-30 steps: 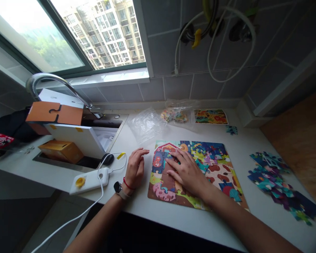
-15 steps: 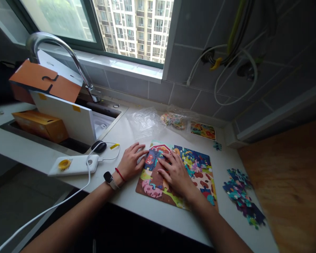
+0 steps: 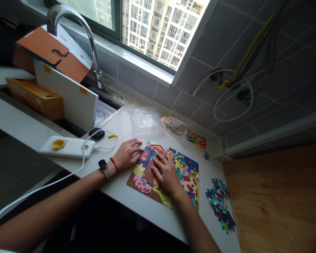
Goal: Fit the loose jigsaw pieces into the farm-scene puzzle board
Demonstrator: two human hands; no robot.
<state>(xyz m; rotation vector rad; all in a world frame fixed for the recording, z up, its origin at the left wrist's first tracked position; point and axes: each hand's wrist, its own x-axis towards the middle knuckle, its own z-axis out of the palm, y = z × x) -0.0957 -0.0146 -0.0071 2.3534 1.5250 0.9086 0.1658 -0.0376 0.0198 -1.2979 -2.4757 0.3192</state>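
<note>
A colourful jigsaw puzzle (image 3: 186, 182) on a flat board lies on the white counter, with a barn and animals pictured on it. My right hand (image 3: 166, 172) rests on the middle of the puzzle, fingers spread and laid on its pieces. At the upper left edge of the board is my left hand (image 3: 126, 154), fingers stretched out, the tips touching or just beside the edge. Neither hand visibly holds a piece. A pile of loose puzzle pieces (image 3: 218, 203) lies right of the board, and a single loose piece (image 3: 206, 156) sits near the wall.
Behind the puzzle lie a clear plastic bag (image 3: 146, 119), bagged pieces (image 3: 171, 123) and a picture card (image 3: 196, 139). A white power bank (image 3: 71, 147) with a cable and a black mouse-like object (image 3: 97, 134) are at left. Boxes (image 3: 52, 105) stand in the sink beneath a faucet (image 3: 94, 52).
The camera view has tilted and shifted, so the counter appears rotated and the puzzle further left. Both hands stay in nearly the same places at the board.
</note>
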